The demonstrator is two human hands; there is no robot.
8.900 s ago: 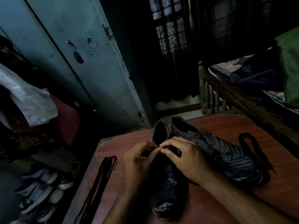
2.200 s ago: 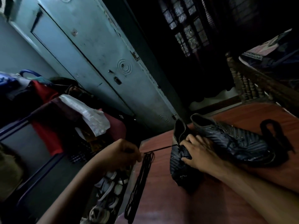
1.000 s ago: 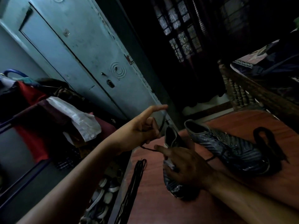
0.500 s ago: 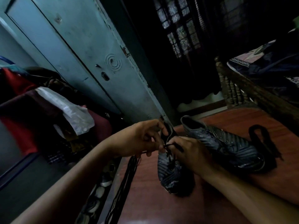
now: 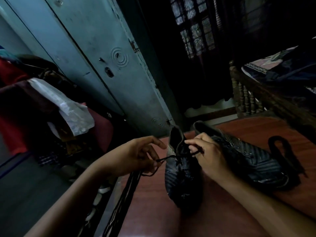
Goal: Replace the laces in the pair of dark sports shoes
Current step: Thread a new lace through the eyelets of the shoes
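Between the two hands sat the near dark shoe [image 5: 182, 177], toe toward the person, on the red-brown table [image 5: 222, 219]. From its upper eyelets a thin black lace [image 5: 168, 158] ran out sideways to the left hand [image 5: 136, 156], whose curled fingers pinched it, a short slack tail drooping below the knuckles. The right hand [image 5: 208, 154] hovered over the shoe's throat, thumb and forefinger pinching the other run of lace near the collar, the remaining fingers loosely bent.

Beyond the right hand lay the second shoe [image 5: 248, 156], and past that a flat black lace [image 5: 280, 149] in a loop. Below the left hand a bundle of dark laces [image 5: 123, 199] hung along the table's edge.

The light was poor and everything dark on dark, so an eyelet could easily have been skipped or the lace crossed wrongly. A hard sideways pull from the left could have dragged the unweighted shoe across the table or drawn the two ends uneven. The bundle at the edge looked ready to slide off if brushed.
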